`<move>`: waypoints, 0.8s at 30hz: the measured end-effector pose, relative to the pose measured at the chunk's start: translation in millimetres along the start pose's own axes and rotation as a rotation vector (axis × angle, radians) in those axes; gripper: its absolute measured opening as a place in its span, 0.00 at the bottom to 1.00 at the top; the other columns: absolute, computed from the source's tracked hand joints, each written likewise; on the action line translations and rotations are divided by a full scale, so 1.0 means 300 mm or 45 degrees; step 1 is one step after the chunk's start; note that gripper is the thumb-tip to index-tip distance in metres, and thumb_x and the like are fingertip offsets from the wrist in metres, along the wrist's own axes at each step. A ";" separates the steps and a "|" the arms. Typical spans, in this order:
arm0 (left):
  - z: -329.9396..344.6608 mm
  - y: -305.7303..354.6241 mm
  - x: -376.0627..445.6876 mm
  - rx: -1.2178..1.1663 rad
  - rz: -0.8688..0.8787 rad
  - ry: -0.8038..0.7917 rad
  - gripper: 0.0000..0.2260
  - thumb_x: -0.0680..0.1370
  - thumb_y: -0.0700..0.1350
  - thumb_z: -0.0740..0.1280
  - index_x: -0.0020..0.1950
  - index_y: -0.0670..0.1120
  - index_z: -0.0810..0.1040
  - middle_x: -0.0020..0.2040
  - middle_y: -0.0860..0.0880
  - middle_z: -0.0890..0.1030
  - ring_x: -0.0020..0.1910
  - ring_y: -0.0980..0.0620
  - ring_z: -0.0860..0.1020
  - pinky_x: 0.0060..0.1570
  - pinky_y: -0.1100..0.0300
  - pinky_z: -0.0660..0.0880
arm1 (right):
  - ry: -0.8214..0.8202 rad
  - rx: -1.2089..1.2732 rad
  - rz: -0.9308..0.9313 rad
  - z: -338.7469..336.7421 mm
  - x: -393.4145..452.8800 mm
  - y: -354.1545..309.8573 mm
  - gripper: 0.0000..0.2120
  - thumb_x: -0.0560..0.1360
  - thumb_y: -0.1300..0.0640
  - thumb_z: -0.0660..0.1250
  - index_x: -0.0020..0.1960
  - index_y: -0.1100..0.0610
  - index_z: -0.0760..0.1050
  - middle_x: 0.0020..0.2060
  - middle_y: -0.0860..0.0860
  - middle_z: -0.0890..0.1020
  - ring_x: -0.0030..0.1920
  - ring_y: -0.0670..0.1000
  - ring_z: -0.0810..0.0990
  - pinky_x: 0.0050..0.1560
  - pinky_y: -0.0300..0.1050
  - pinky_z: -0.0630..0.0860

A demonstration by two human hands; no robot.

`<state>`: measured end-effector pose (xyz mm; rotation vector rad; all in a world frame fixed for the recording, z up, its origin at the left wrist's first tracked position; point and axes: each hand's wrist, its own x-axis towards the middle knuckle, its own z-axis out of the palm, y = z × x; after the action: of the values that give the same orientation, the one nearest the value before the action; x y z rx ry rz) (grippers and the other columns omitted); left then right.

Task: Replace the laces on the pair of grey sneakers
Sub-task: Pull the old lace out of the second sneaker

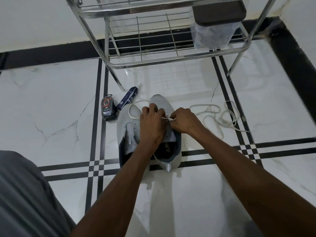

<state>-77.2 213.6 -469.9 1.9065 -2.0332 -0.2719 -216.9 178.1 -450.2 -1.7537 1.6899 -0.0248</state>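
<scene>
Floor (51, 103): white marble tile crossed by black stripes.
Middle: two grey sneakers (127, 127) side by side, toes toward the wall.
Left of them: a shoe-polish bottle (108, 109) and dark blue tube (127, 98).
Right: loose white lace (220, 115) coiled.
Far edge: steel rack (171, 53) standing.

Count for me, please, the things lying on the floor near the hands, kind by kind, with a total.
Grey sneakers: 2
White laces: 2, one being threaded, one loose on the floor
Shoe-care containers: 2, a dark bottle and a blue tube
Total: 6
</scene>
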 end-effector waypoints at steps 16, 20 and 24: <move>-0.050 -0.008 0.051 -0.136 0.083 -0.051 0.10 0.74 0.44 0.71 0.56 0.47 0.80 0.57 0.49 0.78 0.59 0.44 0.70 0.57 0.50 0.68 | 0.032 0.043 -0.019 -0.028 -0.032 0.030 0.17 0.75 0.52 0.68 0.30 0.58 0.78 0.28 0.54 0.79 0.32 0.54 0.78 0.33 0.46 0.75; -0.017 -0.004 0.058 0.194 0.191 -0.129 0.08 0.78 0.45 0.68 0.55 0.45 0.84 0.59 0.48 0.80 0.61 0.42 0.71 0.56 0.48 0.65 | 0.041 0.028 -0.053 -0.038 -0.021 0.013 0.21 0.75 0.52 0.68 0.26 0.56 0.72 0.25 0.52 0.74 0.28 0.52 0.73 0.30 0.42 0.67; -0.060 -0.053 0.063 -0.120 -0.151 0.227 0.08 0.78 0.47 0.66 0.47 0.46 0.84 0.51 0.50 0.84 0.54 0.44 0.76 0.54 0.46 0.72 | 0.041 0.040 -0.054 -0.027 -0.030 0.030 0.17 0.74 0.51 0.68 0.32 0.62 0.81 0.29 0.56 0.81 0.32 0.54 0.79 0.34 0.49 0.78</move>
<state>-56.5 195.1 -456.9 1.9228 -1.7656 -0.2141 -229.9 183.0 -444.4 -1.7747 1.6664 -0.0986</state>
